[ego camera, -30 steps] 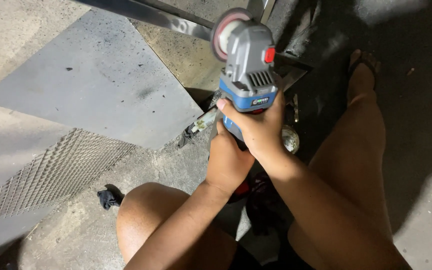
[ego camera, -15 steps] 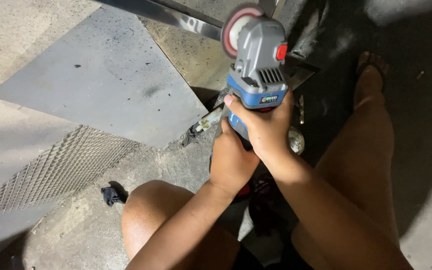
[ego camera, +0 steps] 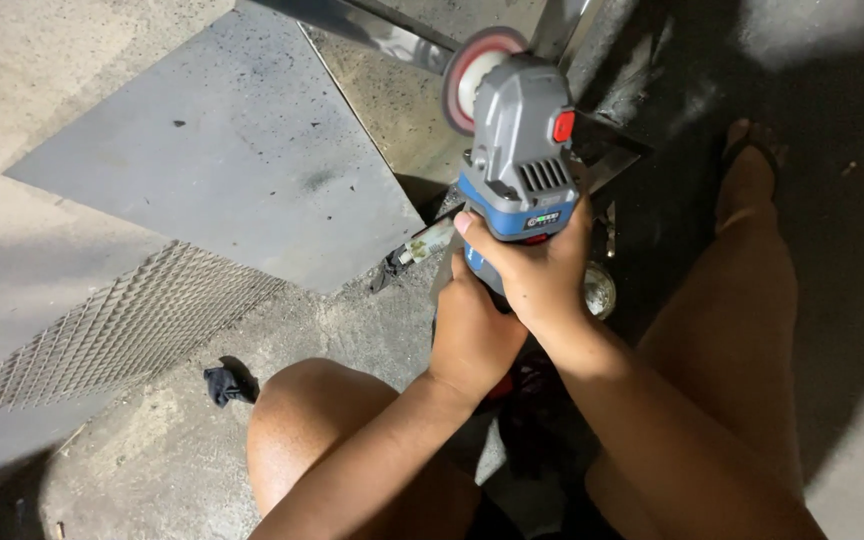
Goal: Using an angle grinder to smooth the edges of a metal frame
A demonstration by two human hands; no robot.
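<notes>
Both hands grip a grey and blue angle grinder (ego camera: 517, 150) held out over the concrete floor (ego camera: 152, 450), between the person's bare knees. The right hand (ego camera: 537, 270) wraps the blue rear part of the body from above, its fingers curled shut around it and the thumb lying across the left side just under the vent slots. The left hand (ego camera: 472, 330) sits directly below and behind the right, touching it, its fingers closed around the lower end of the tool; how its fingertips lie is hidden. The grinder points away from the person, its red-rimmed flap disc (ego camera: 472, 70) at the far end standing on edge beside a shiny metal bar (ego camera: 362, 25) that runs along the top of the view. A red switch shows on the right side of the grey housing. Left of the tool a flat grey steel sheet (ego camera: 222, 170) lies on the floor, and nearer the left edge a strip of expanded metal mesh (ego camera: 112, 330). A small dark rag (ego camera: 222, 383) lies just beside the left knee (ego camera: 302, 420). The right foot in a sandal (ego camera: 747, 160) rests on the dark floor at the upper right.
</notes>
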